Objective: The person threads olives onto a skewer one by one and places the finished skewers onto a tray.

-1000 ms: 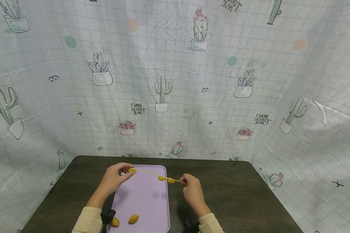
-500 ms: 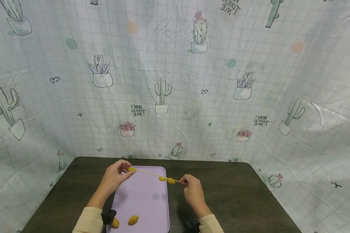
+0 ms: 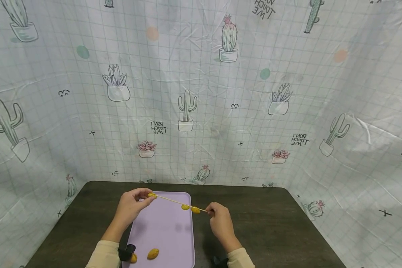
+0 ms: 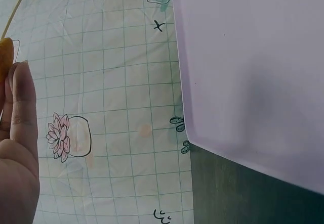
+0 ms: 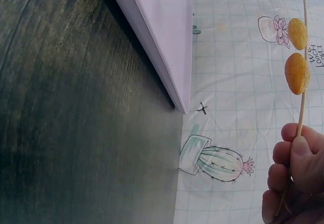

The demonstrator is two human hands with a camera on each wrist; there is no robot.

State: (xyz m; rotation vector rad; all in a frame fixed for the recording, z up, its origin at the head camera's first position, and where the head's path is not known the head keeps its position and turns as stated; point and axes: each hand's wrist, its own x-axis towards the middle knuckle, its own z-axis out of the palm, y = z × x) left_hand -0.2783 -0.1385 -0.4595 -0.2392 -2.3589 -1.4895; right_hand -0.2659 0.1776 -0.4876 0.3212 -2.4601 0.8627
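Observation:
A thin wooden skewer (image 3: 170, 200) spans the gap between both hands, sloping down to the right above the tray. My right hand (image 3: 221, 222) grips its right end, with curled fingers and the thumb (image 5: 301, 147) on the stick. Two small yellow oval fruit-like pieces, one (image 5: 297, 34) just beyond the other (image 5: 296, 73), are threaded near that hand. At the skewer's other end, my left hand (image 3: 128, 206) pinches a third yellow piece (image 3: 152, 194), partly covered by the fingers. Whether the tip has entered this piece cannot be told.
Below lies a lilac rectangular tray (image 3: 164, 230) on a dark wooden table (image 3: 271, 223). One yellow oval piece (image 3: 153, 254) rests near its front; another (image 3: 134, 258) is partly behind the left wrist's black camera strap (image 3: 126, 253). A cactus-print curtain (image 3: 207, 111) surrounds the table.
The head view has tilted up slightly. Both hands keep nearly the same places and holds; the left fingers have shifted a little on the yellow piece.

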